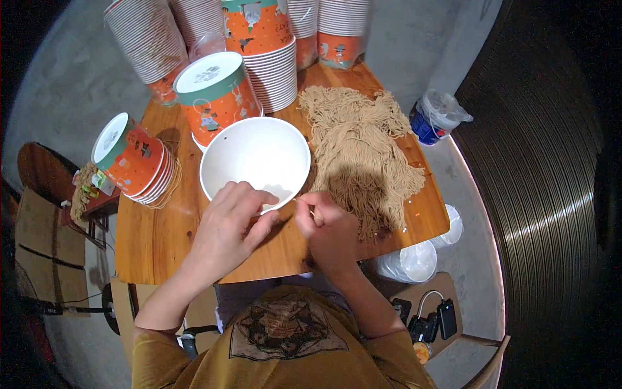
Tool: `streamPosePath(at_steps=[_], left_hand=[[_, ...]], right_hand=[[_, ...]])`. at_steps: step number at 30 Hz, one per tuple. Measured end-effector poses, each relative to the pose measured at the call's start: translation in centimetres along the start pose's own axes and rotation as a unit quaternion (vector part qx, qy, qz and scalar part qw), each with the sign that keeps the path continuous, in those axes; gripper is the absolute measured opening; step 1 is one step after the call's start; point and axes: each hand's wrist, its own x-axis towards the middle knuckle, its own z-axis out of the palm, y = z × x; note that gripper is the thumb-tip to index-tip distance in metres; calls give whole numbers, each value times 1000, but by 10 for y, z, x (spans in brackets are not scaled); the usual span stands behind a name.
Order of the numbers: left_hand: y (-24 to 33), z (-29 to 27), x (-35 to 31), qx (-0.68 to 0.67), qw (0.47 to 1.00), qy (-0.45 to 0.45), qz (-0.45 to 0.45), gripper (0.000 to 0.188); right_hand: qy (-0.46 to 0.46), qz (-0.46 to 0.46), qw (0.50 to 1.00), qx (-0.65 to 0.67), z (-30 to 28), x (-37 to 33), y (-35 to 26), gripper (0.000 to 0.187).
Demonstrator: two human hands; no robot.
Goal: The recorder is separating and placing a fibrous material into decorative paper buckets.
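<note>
Left hand (234,219), half open with thumb and forefinger apart, sits at the near rim of a round white bowl (256,154) at centre frame; whether it grips is unclear. Right hand (329,225), just beside, curls closed around a slim tan piece (317,216), mostly hidden. Tan stringy strands (360,139) lie right of centre.
</note>
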Motion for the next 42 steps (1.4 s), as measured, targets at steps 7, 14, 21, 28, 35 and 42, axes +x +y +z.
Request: streamPosePath(at_steps=[7,14,21,28,35,42], left_hand=[[2,0,3,-22,999,-19,-26,17],[4,0,5,-22,999,-25,-22,17],[5,-3,8,-16,999,-33,-24,16],[-10,-16,39,-146,965,-195,-92,24],[-26,-10,57,-194,933,-290,-92,17],[-33,-2,54,-120,946,-297,-54,17]], right_hand=[[14,-1,1000,-10,0,0,-1,5],[-28,7,999,-28,-1,-2,1,8],[9,-22,1000,-4,3,0,-2,9],[1,-34,999,-12,4,0,-2,11],[0,-34,999,-27,6,-1,-3,11],[-4,-44,999,-7,6,2,-4,11]])
